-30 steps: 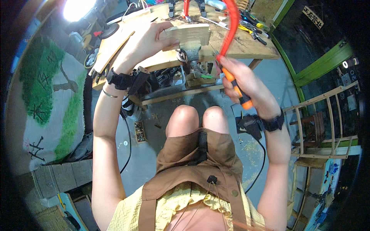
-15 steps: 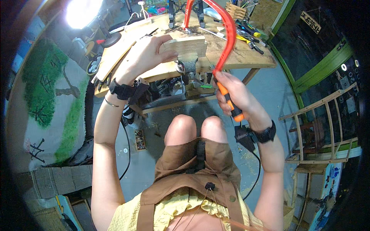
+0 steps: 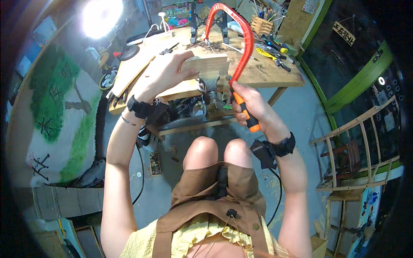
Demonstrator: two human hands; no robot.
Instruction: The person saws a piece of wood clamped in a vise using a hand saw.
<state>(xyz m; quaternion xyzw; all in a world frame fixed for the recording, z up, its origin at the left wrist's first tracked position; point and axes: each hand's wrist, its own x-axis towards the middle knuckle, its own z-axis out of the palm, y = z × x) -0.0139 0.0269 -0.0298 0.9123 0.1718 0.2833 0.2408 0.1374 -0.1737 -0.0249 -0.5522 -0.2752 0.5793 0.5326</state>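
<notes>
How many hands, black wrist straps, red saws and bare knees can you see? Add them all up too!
Hands: 2
Black wrist straps: 2
Red saw: 1
Bare knees: 2
Total: 7

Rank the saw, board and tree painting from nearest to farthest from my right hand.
1. Saw: gripped in your right hand.
2. Board: ahead and to the left, at your left hand.
3. Tree painting: at the far left.

A workshop, this: wooden workbench (image 3: 275, 77) at twelve o'clock, vise (image 3: 211, 84) on its near edge, red-framed saw (image 3: 248, 43) at one, hand tools (image 3: 265, 53) scattered just beyond one.
</notes>
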